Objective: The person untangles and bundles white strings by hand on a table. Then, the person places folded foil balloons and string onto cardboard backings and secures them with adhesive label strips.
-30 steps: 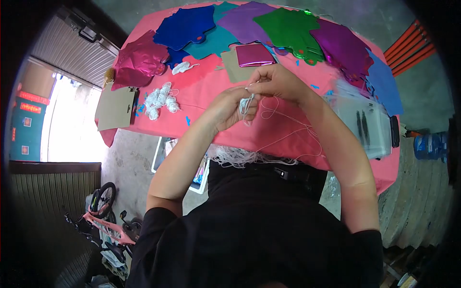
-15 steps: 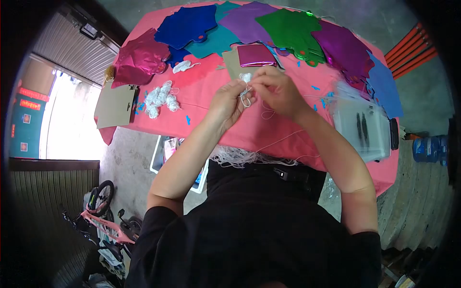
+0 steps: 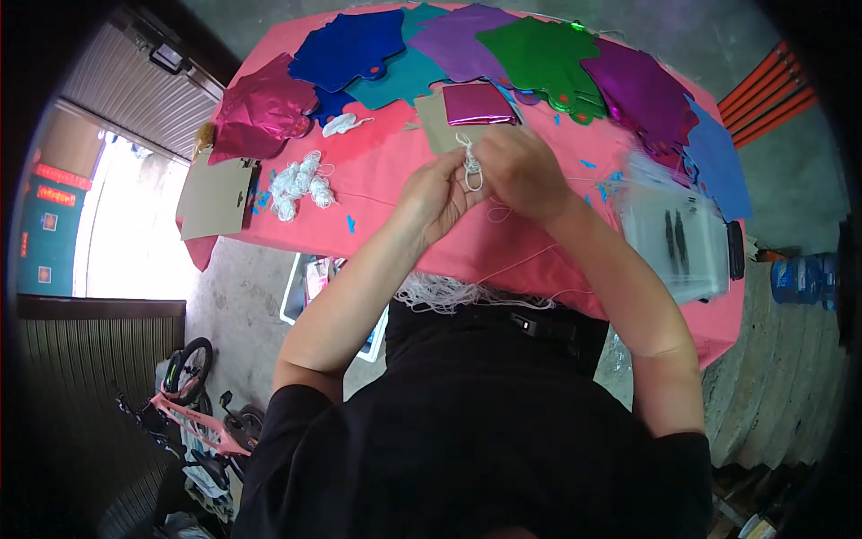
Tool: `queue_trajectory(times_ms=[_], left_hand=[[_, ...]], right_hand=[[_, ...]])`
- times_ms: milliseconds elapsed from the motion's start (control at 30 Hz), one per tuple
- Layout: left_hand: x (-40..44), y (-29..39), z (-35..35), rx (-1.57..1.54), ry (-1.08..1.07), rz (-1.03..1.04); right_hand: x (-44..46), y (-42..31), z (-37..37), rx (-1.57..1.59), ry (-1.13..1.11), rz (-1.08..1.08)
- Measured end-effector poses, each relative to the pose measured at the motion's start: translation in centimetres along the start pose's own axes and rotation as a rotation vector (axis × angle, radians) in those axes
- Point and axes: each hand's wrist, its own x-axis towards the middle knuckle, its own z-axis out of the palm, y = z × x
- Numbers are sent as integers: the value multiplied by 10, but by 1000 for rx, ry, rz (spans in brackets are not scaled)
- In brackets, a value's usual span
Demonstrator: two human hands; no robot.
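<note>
Near the middle of the pink-covered table (image 3: 404, 242), my left hand (image 3: 437, 196) pinches a small looped bundle of white string (image 3: 471, 169) between thumb and fingers. Close against it, my right hand (image 3: 523, 175) is closed, its fingertips partly hidden behind its own knuckles; it appears to grip the string at the bundle's side. A thin strand hangs below the right hand and runs across the cloth. More loose white string (image 3: 449, 295) lies heaped at my lap. Several small wound white bundles (image 3: 301, 186) rest on the cloth to the left.
Folded foil sheets, such as the blue one (image 3: 346, 49) and the green one (image 3: 543, 58), fan along the far edge. A pink foil packet (image 3: 479, 104) lies on cardboard beyond my hands. At right stands a clear plastic box (image 3: 678, 242); at left, a cardboard piece (image 3: 215, 199).
The string bundle has turned in my left hand, its loops now pointing up and down. My right hand has rolled over and closed in beside it.
</note>
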Motion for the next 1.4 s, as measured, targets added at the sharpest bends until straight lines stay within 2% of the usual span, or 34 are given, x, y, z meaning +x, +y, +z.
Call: queue_trajectory(times_ms=[67,133,233,300,400,467,500,533,567,633,733,800,900,933,1000,1067,1133,1167,1233,1300,1367,1400], left_hand=[[-1,1,-1,-35,-55,24],[-5,1,3,53,16,52],[-10,0,9,187,57,70],[-11,0,12,373,65,93],[-10,-3,14,361,79,118],[-10,-2,16,356,93,134],[-11,0,17,193,76,95],[-12,3,18,31,58,59],[-13,7,17,-131,38,26],[-12,7,5,-117,80,63],[-8,10,-11,-94,141,102],[-18,32,-22,241,148,274],[-38,71,-46,1050,277,574],[-44,80,-51,1271,342,641],[-49,91,-57,1349,290,587],[-57,101,-63,1499,205,473],[-62,117,-65,1507,223,523],[-64,127,-64,1512,223,570],[-66,141,-58,1516,218,618],[-66,153,-48,1270,235,608],[-62,155,-36,1144,230,598],[-57,149,-26,1100,168,543]], right_hand=[[0,-8,2,89,71,-44],[0,-12,-1,134,107,-63],[0,-14,-14,662,-24,463],[-3,-13,-12,678,-74,457],[-4,-13,-8,711,-179,436],[-2,-14,-5,388,-69,279],[-1,-15,-3,230,-13,198],[1,-17,0,238,-12,191],[2,-19,4,210,35,73],[4,-25,8,152,129,-155],[11,-31,4,339,157,-169],[8,-25,-7,421,163,-160],[0,4,-28,652,-229,426],[-4,8,-34,649,-227,429],[-13,12,-43,400,-662,488],[-24,9,-42,313,-698,438],[-31,6,-33,134,-753,347],[-32,6,-29,143,-751,337],[-35,8,-24,201,-773,313],[-33,18,-24,217,-786,308],[-21,35,-26,705,-571,423],[-14,42,-31,825,-486,504]])
